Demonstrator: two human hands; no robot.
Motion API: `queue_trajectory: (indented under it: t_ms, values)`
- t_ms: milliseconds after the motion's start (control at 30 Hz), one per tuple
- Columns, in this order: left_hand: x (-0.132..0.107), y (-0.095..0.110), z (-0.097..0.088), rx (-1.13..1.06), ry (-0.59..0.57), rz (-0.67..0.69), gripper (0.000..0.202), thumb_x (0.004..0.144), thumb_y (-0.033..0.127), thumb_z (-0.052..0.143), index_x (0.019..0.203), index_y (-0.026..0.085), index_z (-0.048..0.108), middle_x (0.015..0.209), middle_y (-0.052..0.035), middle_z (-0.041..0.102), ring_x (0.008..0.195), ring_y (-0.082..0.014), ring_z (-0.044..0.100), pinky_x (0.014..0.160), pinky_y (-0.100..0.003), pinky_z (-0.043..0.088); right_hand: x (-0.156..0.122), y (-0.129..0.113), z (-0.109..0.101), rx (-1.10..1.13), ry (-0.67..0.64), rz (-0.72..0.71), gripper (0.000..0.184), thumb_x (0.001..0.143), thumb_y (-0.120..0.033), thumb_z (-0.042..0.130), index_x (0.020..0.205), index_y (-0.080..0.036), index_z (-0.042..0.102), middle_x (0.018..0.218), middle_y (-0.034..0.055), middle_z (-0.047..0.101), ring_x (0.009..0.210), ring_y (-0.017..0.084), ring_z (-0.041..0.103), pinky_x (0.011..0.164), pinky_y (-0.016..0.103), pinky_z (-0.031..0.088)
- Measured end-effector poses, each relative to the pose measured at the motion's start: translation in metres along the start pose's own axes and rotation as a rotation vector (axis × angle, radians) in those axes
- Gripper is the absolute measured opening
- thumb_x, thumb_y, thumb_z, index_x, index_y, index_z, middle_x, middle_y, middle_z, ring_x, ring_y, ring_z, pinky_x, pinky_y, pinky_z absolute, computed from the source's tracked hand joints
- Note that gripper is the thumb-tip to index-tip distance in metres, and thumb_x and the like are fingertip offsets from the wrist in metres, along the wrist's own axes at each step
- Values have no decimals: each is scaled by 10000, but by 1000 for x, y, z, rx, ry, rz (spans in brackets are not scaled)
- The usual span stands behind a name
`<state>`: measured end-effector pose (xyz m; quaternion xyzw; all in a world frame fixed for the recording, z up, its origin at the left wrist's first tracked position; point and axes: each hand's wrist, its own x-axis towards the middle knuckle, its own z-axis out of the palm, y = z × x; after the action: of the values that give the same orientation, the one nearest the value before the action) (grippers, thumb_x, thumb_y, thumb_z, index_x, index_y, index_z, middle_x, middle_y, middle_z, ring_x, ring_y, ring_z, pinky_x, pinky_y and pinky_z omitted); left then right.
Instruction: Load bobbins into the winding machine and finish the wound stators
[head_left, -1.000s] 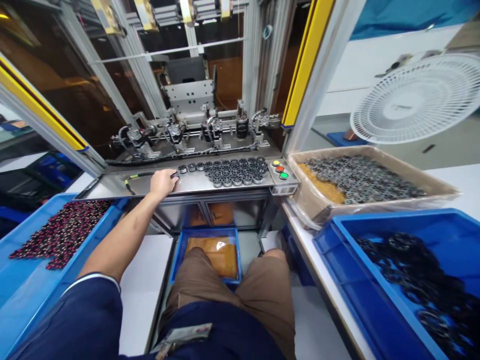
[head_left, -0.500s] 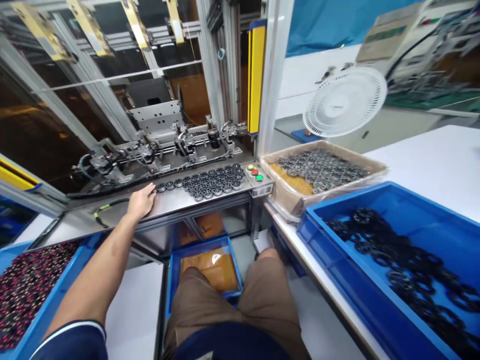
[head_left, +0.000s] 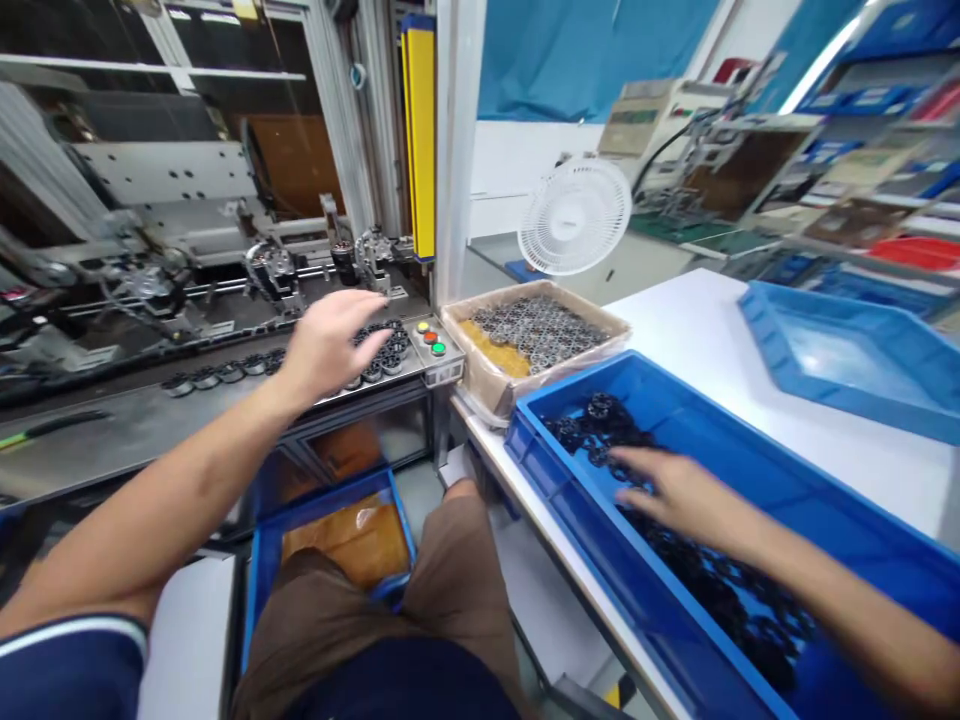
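Observation:
My left hand (head_left: 334, 345) hovers over the metal ledge (head_left: 135, 420) of the machine, thumb and fingers apart and nothing visible in it. Beneath and behind it are black ring-shaped parts (head_left: 206, 377), some in a row and others grouped by the button box, partly covered by the hand. On the right, my right hand (head_left: 667, 490) reaches into a deep blue bin (head_left: 720, 430) with its fingers stretched out. Loose black wheel-like parts (head_left: 600, 410) lie under and around it. Motion slightly smears this hand, and no part shows in it.
A button box (head_left: 435, 350) with yellow, red and green buttons sits at the ledge's end. Beside it stands a plastic-lined box (head_left: 536, 330) of grey parts. A white fan (head_left: 574, 215) is behind, a light-blue tray (head_left: 847, 360) farther right. A yellow post (head_left: 420, 140) edges the machine.
The view has swung to the right. My left hand has lifted off the ledge's left part and moved right over the rings. My right hand has come into view over the blue bin.

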<state>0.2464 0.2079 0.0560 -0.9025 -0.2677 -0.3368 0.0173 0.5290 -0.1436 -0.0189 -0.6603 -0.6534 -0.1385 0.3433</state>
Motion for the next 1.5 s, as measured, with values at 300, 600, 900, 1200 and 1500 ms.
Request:
queue_trajectory:
  t_ms: [300,600,900,1200,1500]
  values:
    - [123,128,157,6,-639,21,338,914,346,598,1194,157,582,1202,-99,613,1033,-220,627,869,-429,547,-14,28,20,-62,-814,322,229,609,18,539,611,-164,679,695,74,717,664,206,684,596,249,488]
    - [123,132,192,18,-670,-169,386,904,341,612,1229,140,564,1245,-123,587,1077,-242,611,893,-442,537,-4,33,21,87,-751,385,150,754,-82,527,762,-167,651,808,55,689,762,179,641,732,273,492]
    - [113,142,147,-388,-538,-182,380,905,328,609,1238,153,558,1263,-116,581,1105,-249,598,919,-467,522,0,37,17,92,-514,330,110,806,-195,550,776,-171,653,748,48,674,648,169,625,631,291,515]
    - [-71,158,51,-1214,-386,-123,424,833,246,692,1207,104,550,1012,-120,686,878,-179,678,797,-306,566,42,-57,-7,203,41,75,57,839,-146,646,867,-196,646,846,41,670,757,164,652,672,282,532]
    - [-115,177,20,-1761,-452,-291,494,635,78,846,1093,211,720,1079,-62,694,921,-150,686,839,-233,558,39,-120,9,450,83,-20,261,804,-11,630,977,-201,679,866,44,657,776,146,646,657,275,540]
